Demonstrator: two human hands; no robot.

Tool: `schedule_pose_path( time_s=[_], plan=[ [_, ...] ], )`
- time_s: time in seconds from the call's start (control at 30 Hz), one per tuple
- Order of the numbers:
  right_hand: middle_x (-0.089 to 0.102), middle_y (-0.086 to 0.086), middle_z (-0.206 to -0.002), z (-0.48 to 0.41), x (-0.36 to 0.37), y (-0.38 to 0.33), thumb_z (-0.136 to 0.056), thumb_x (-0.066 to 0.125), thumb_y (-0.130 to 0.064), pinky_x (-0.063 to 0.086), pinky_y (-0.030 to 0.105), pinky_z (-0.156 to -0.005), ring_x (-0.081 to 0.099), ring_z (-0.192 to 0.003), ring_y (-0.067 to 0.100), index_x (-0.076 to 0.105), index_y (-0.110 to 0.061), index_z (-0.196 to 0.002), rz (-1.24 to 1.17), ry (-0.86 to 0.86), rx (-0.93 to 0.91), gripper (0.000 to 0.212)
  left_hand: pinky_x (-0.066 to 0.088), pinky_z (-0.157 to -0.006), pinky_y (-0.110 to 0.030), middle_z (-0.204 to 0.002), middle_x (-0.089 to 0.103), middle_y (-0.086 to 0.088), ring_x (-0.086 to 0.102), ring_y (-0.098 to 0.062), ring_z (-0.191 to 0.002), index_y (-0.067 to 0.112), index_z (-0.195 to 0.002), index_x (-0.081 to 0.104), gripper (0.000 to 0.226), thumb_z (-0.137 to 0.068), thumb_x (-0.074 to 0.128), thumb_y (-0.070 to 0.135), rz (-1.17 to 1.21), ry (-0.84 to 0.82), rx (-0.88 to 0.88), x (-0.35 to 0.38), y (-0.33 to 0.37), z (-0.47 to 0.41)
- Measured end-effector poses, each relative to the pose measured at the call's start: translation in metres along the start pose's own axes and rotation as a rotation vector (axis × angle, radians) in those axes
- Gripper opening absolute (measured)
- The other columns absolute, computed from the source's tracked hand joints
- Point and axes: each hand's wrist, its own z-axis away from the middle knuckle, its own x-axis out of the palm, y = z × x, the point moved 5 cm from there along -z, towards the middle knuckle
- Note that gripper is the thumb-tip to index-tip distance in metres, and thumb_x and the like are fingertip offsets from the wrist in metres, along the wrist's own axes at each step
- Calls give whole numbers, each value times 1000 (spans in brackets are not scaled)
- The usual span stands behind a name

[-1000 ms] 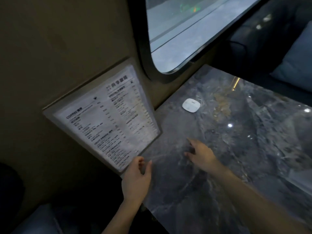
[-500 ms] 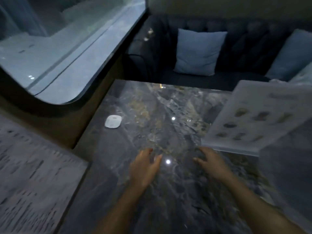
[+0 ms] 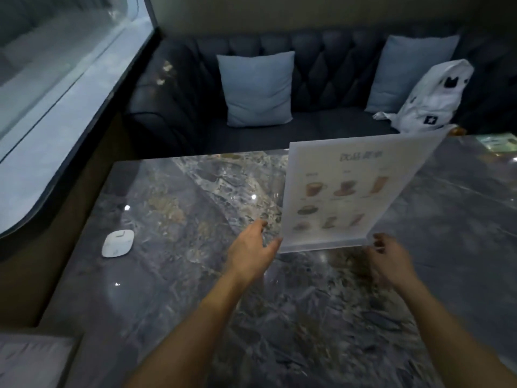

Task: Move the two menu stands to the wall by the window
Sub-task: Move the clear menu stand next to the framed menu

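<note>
1. A corner of a pale printed sheet (image 3: 30, 359) is showing at the bottom left, against the wall under the window; it is probably the other menu stand, but too little of it is visible to be sure.

2. The left hand (image 3: 251, 247) and the right hand (image 3: 391, 261) are reaching forward over the marble tabletop (image 3: 167, 275), both spread and holding nothing, and sitting about equally close to their target.

3. The left fingers (image 3: 275, 243) are touching or nearly touching the lower left corner of the drinks menu stand (image 3: 349, 191); the right fingers (image 3: 376, 243) are just beside its lower right corner. Blur is hiding whether either is making contact.

4. The stand is rising upright on the tabletop just beyond the fingertips, its base running left to right between the hands and its printed face turned toward the person.

5. The wall (image 3: 70, 219) under the window (image 3: 56, 107) is lying well off to the left, past a small white disc (image 3: 117, 243), so the carry will likely be leftward.
</note>
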Motion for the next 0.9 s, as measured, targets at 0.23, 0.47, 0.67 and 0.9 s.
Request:
schedule_pose_path(
  time_s=[0.23, 0.47, 0.67, 0.9],
  plan=[
    [47, 21, -125, -20, -6, -21, -83, 63, -17, 40, 32, -74, 48, -95, 24, 32, -2, -130, -323, 92, -33, 58, 45, -90, -39, -125, 56, -10, 53, -26, -112, 16, -121, 45, 42, -87, 56, 37, -50, -58, 11, 4, 13, -19],
    [52, 18, -119, -29, -4, -21, -85, 61, -25, 40, 35, -75, 49, -95, 24, 43, -3, -118, -406, 161, -78, 44, 47, -81, -49, -111, 61, -22, 55, -38, -102, 10, -119, 45, 29, -95, 44, 25, -127, -101, 43, 11, 22, -19],
    [48, 14, -99, -34, 4, -22, -87, 54, -37, 43, 38, -70, 49, -86, 26, 42, -7, -108, -310, 155, -117, 38, 47, -84, -47, -115, 62, -20, 56, -36, -102, 7, -114, 51, 26, -97, 39, 21, 14, -6, 44, 5, 26, -17],
    [48, 6, -88, -27, 26, -41, -86, 53, -40, 37, 33, -64, 48, -78, 23, 38, -16, -94, -366, 160, -148, 29, 48, -83, -47, -111, 65, -17, 59, -33, -98, 9, -109, 56, 24, -97, 40, 21, 138, 102, -50, -12, 5, -7]
  ],
)
